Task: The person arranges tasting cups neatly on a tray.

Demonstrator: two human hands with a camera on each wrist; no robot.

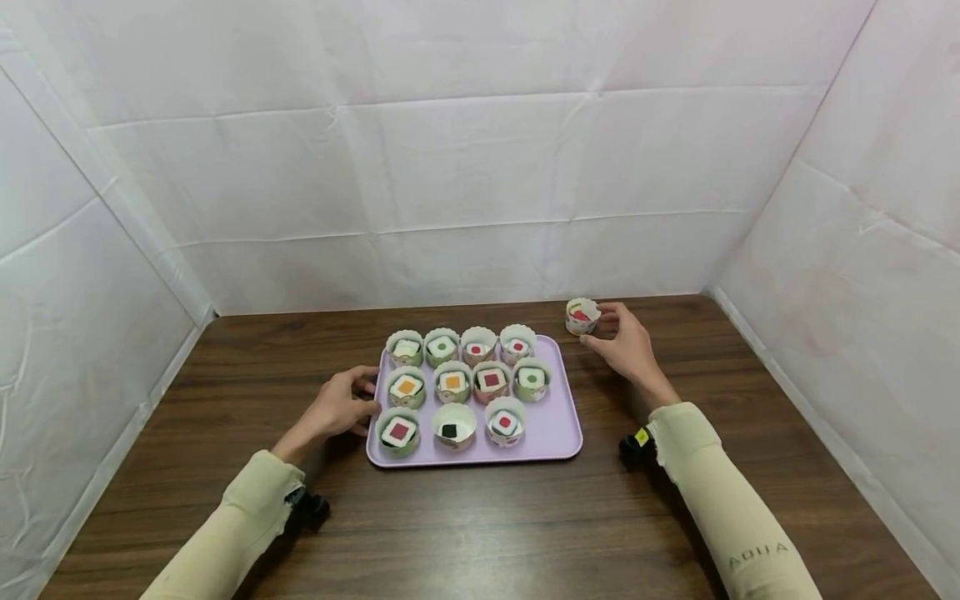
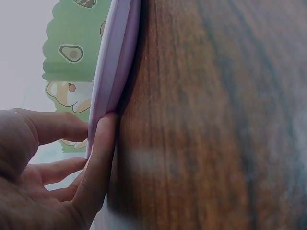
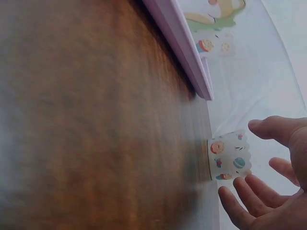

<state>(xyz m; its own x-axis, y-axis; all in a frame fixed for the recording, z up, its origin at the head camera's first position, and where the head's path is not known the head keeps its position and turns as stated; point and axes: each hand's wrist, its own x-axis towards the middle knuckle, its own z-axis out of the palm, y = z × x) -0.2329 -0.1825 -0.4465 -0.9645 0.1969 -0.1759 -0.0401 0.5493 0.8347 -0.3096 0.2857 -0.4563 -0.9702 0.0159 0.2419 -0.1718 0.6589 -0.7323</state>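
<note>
A lilac tray (image 1: pixel 550 425) lies on the table with several scalloped paper cups on it. At the tray's left edge, my left hand (image 1: pixel 341 406) pinches the rim; in the left wrist view its fingers (image 2: pixel 103 136) lie along the rim's outer side. Beyond the tray's back right corner, a single paper cup (image 1: pixel 582 317) with something red inside stands on the table. My right hand (image 1: pixel 626 346) is beside that cup, thumb and fingers spread around it. The right wrist view shows the cup (image 3: pixel 230 157) upright, with small printed pictures, between the parted thumb and fingers.
The cups on the tray stand in three rows, most holding white square pieces with coloured centres. One front-row cup (image 1: pixel 453 427) has a black piece inside. White sheeting (image 1: pixel 465 167) rises behind the dark wooden table (image 1: pixel 450 533) and along both sides.
</note>
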